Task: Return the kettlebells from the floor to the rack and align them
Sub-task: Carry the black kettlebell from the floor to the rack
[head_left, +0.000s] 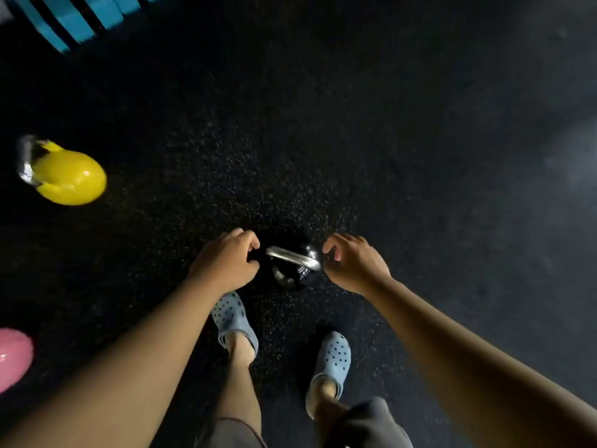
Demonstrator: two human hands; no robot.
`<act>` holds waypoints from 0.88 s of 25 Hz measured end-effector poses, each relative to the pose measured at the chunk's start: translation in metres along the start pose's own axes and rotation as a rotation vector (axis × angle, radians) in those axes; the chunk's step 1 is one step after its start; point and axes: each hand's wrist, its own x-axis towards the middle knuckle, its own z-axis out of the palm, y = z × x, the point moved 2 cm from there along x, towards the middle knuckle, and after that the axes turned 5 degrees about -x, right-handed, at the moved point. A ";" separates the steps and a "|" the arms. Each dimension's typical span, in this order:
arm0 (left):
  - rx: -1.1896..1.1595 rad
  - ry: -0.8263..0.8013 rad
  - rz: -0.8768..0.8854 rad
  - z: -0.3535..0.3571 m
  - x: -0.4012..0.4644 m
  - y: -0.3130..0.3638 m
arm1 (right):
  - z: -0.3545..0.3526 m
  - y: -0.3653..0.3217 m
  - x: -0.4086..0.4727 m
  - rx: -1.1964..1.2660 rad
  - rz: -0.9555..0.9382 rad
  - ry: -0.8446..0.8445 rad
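Note:
A black kettlebell [290, 270] with a shiny steel handle stands on the dark rubber floor just ahead of my feet. My left hand [227, 260] hovers at the handle's left end, fingers curled, holding nothing. At the right end my right hand [353, 261] is also curled and apart from the metal. A yellow kettlebell [68, 177] lies tipped on its side at the left. At the lower left edge, a pink kettlebell [13, 358] is partly cut off. No rack is in view.
Blue and black striped equipment [74, 17] sits at the top left corner. My two feet in pale blue clogs [234, 321] stand right behind the black kettlebell. Speckled black rubber floor [387, 124] stretches ahead and to the right.

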 end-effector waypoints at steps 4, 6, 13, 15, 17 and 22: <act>0.117 -0.111 0.043 0.077 0.074 -0.039 | 0.082 0.029 0.061 -0.023 0.081 -0.047; 0.169 -0.143 0.082 0.116 0.104 -0.059 | 0.131 0.041 0.086 -0.038 0.121 -0.077; 0.191 -0.314 0.187 0.196 0.180 -0.102 | 0.222 0.064 0.149 -0.162 0.179 -0.192; 0.116 -0.413 0.218 0.198 0.190 -0.110 | 0.225 0.064 0.157 -0.121 0.184 -0.263; 0.076 -0.532 0.242 0.191 0.195 -0.115 | 0.217 0.059 0.158 -0.066 0.169 -0.306; -0.114 -0.488 0.191 0.129 0.192 -0.128 | 0.160 0.010 0.182 -0.058 0.029 -0.288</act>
